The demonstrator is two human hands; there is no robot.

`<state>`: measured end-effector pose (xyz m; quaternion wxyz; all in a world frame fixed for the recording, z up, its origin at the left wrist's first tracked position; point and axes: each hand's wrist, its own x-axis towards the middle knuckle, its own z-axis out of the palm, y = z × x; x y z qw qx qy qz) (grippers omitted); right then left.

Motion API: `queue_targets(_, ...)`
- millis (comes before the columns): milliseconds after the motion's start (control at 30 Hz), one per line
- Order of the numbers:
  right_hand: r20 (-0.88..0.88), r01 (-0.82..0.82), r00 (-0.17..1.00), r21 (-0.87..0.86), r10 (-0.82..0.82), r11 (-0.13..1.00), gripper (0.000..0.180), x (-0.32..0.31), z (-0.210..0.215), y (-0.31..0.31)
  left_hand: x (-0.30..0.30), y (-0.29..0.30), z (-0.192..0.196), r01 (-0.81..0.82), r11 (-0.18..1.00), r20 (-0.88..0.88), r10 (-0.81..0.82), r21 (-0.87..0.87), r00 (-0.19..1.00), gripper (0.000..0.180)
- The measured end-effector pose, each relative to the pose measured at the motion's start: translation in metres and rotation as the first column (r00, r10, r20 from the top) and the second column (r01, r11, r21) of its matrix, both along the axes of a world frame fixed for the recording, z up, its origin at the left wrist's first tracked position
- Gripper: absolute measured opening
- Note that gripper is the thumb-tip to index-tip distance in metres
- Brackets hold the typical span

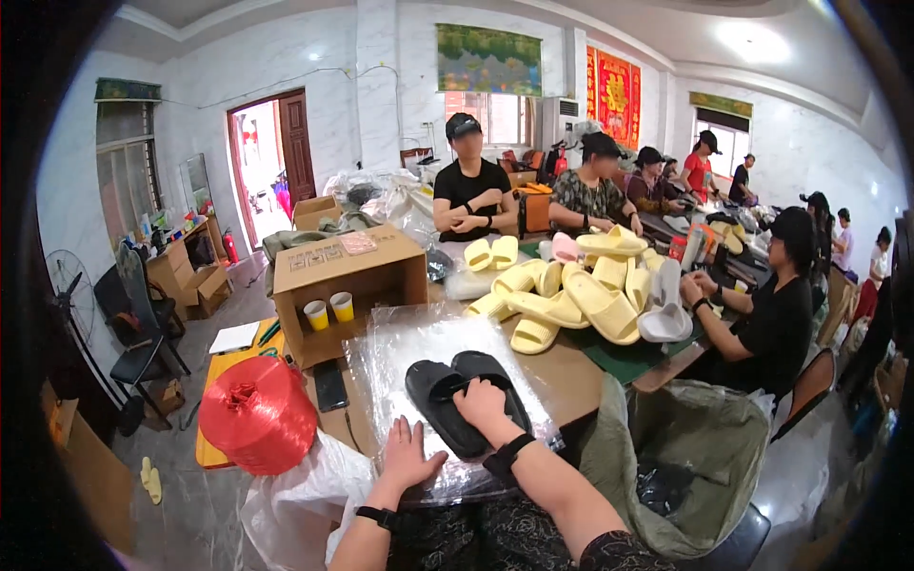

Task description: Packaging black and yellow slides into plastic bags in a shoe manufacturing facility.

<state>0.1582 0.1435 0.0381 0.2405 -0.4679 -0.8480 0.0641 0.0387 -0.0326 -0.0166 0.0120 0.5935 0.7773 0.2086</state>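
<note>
A pair of black slippers (pixel 445 411) lies side by side on a stack of clear plastic bags (pixel 381 364) in front of me. My right hand (pixel 482 403) is on the right slipper, its fingers curled over the strap area and closed on it. My left hand (pixel 409 455) rests flat on the bags just left of the slippers, fingers spread, holding nothing. The slippers' toes point away from me.
A cardboard box (pixel 352 265) with two yellow cups stands beyond the bags. Left are a phone (pixel 331 385) and a red twine roll (pixel 257 415). Yellow slippers (pixel 600 297) pile up at right, above an open green sack (pixel 681 457). Co-workers sit around the table.
</note>
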Motion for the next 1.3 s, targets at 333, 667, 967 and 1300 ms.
queue_targets(333, -0.085, -0.030, 0.996, -0.156, 0.017, 0.987, 0.048, 0.020, -0.007, 0.027, -0.007, 0.001, 0.012, -0.021, 0.965, -0.050, 0.009, -0.260, 0.999, 0.108)
queue_targets(667, -0.444, 0.072, 0.883, -0.187, -0.150, 0.980, 0.045, 0.165, 0.022, -0.025, -0.001, 0.030, 0.031, -0.058, 0.992, -0.139, 0.043, -0.110, 0.989, 0.092)
queue_targets(967, -0.592, 0.115, 0.762, -0.274, -0.262, 0.955, 0.047, 0.238, -0.020, -0.036, 0.024, 0.084, 0.053, 0.048, 0.998, -0.108, -0.044, 0.036, 0.993, 0.084)
queue_targets(1300, -0.683, 0.068, 0.683, -0.294, -0.259, 0.953, 0.050, 0.243, -0.038, -0.052, 0.024, 0.040, 0.028, 0.316, 0.934, -0.049, -0.312, 0.164, 0.949, 0.050)
